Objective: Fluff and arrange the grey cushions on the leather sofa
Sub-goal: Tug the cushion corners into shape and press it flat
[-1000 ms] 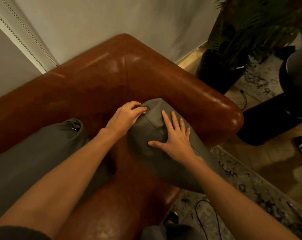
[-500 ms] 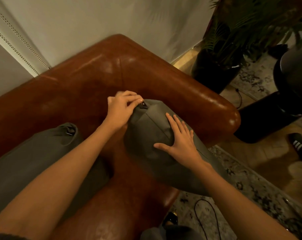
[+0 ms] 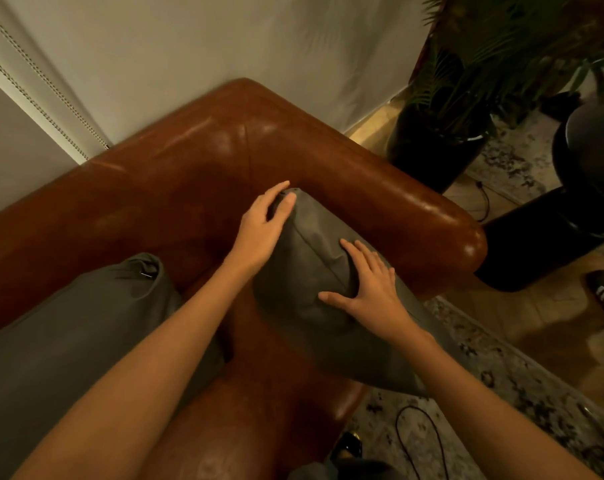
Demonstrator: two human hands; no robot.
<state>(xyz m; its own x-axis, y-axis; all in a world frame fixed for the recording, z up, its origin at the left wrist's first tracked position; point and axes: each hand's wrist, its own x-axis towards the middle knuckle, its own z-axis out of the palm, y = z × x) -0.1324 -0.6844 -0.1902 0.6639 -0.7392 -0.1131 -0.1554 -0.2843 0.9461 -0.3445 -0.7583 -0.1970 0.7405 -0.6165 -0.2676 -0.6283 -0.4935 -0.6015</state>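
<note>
The right hand (image 3: pixel 373 289) lies flat on the front face of the grey cushion (image 3: pixel 314 275), fingers straight and spread, pressing into the fabric. The left hand (image 3: pixel 262 230) cups the cushion's top corner, fingers extended along its far side and thumb on the near side, steadying rather than pinching it. The cushion stands tilted in the right-hand corner of the leather sofa (image 3: pixel 196 168), leaning against the padded armrest (image 3: pixel 415 202), with its lower edge overhanging the front edge of the seat.

This looks like the shaping step: the filling is being patted into place while the corner is held up. Next, I judge, the cushion wants pushing back so it sits fully on the seat and squarely into the corner, its lower edge pulled in from the seat's front edge.

A second grey cushion (image 3: pixel 86 323) lies along the backrest to the left, partly under the left forearm, and seems yet to be set straight. Beyond the armrest stands a potted plant (image 3: pixel 467 98) in a dark pot, near enough that a wide swing of the cushion might brush its fronds. A patterned rug (image 3: pixel 501 375) covers the floor below, with a thin black cable (image 3: pixel 418 441) looping across it just beside the seat's front corner.
</note>
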